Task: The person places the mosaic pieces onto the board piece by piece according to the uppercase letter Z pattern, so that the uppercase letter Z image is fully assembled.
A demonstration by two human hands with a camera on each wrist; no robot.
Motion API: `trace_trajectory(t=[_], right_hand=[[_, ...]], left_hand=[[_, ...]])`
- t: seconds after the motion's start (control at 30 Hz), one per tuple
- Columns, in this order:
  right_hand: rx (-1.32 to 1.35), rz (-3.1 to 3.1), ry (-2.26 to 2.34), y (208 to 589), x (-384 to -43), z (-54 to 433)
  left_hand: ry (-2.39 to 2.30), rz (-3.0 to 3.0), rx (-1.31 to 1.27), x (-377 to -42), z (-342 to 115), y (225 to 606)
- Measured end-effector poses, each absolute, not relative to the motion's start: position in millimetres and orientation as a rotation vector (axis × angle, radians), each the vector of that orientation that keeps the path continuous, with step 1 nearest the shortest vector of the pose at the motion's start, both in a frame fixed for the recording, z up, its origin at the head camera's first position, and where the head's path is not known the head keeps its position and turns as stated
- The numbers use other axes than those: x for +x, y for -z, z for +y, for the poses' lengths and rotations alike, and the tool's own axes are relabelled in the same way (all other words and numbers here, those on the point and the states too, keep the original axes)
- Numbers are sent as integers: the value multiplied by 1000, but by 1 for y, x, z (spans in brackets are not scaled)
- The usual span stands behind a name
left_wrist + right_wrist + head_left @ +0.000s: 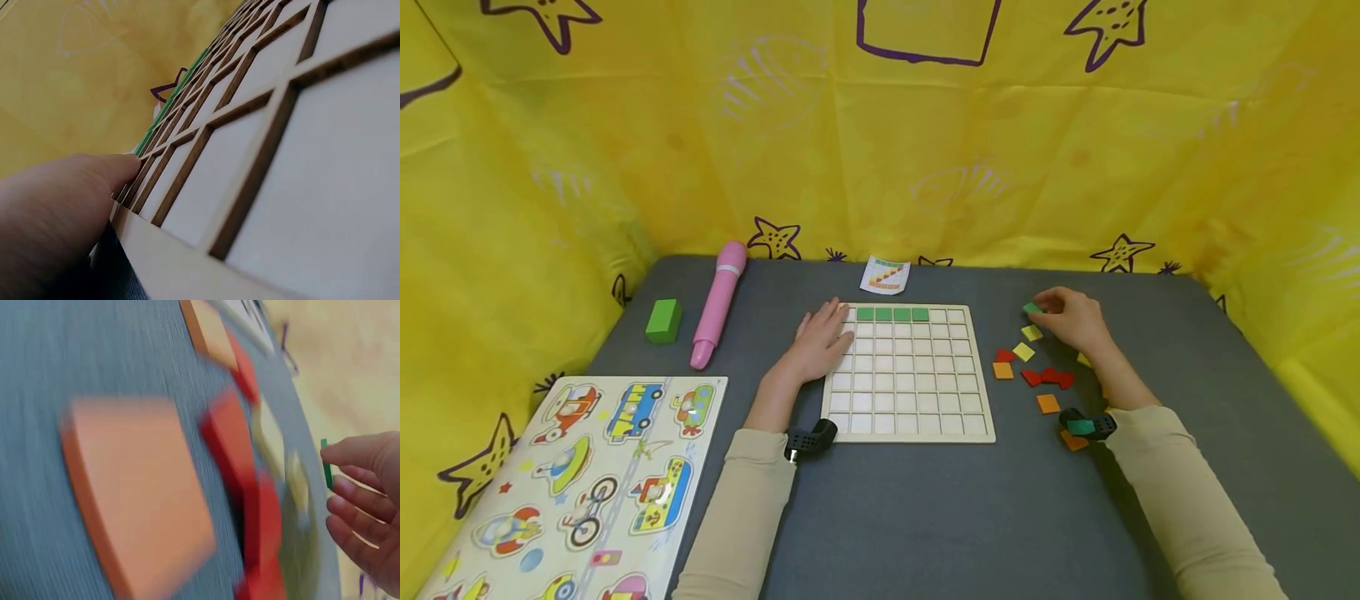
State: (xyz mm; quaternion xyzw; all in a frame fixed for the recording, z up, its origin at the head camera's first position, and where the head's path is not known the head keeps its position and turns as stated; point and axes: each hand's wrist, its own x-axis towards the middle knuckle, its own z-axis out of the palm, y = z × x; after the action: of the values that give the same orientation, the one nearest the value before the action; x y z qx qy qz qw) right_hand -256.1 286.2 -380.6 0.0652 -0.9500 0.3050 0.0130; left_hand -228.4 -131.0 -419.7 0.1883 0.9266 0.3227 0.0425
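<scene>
A pale wooden grid board (910,439) lies on the dark table, several green square tiles (883,314) filling part of its top row. My left hand (817,342) rests on the board's left edge with its fingers extended; in the left wrist view the thumb (112,172) lies at the frame. To the right of the board, my right hand (1071,318) pinches a green tile (326,464) between thumb and fingertips. Under and around that hand lie yellow tiles (1023,352), red tiles (1048,377) and orange tiles (140,494).
Behind the board lies a small pattern card (885,275). At the left are a green block (664,322), a pink microphone-like stick (718,304) and a vehicle picture puzzle (625,454). Yellow cloth (880,150) encloses the table's back and sides.
</scene>
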Motion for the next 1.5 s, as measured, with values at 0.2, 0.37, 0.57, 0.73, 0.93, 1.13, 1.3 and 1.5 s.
trace_trajectory(t=[0.2,0.37,0.57,0.73,0.93,1.13,1.3,1.5], right_hand=[[311,-2945,-1072,379,-262,239],[454,-2932,-1145,380,-266,202],[601,-2924,-1119,392,-272,176],[638,-2922,-1083,395,-272,170],[714,-2892,-1077,395,-273,171],[794,-2871,-1056,395,-276,173],[859,-2892,-1042,393,-275,174],[831,-2920,-1046,390,-269,181]], left_hand=[[-975,2809,536,-229,-133,420],[-1049,2833,525,-230,-135,422],[-1163,2834,512,-229,-135,422],[-1188,2842,494,-228,-134,424],[-1220,2840,462,-228,-134,424],[-1224,2844,446,-227,-135,424],[-1221,2846,433,-227,-135,424],[-1229,2852,432,-227,-134,424]])
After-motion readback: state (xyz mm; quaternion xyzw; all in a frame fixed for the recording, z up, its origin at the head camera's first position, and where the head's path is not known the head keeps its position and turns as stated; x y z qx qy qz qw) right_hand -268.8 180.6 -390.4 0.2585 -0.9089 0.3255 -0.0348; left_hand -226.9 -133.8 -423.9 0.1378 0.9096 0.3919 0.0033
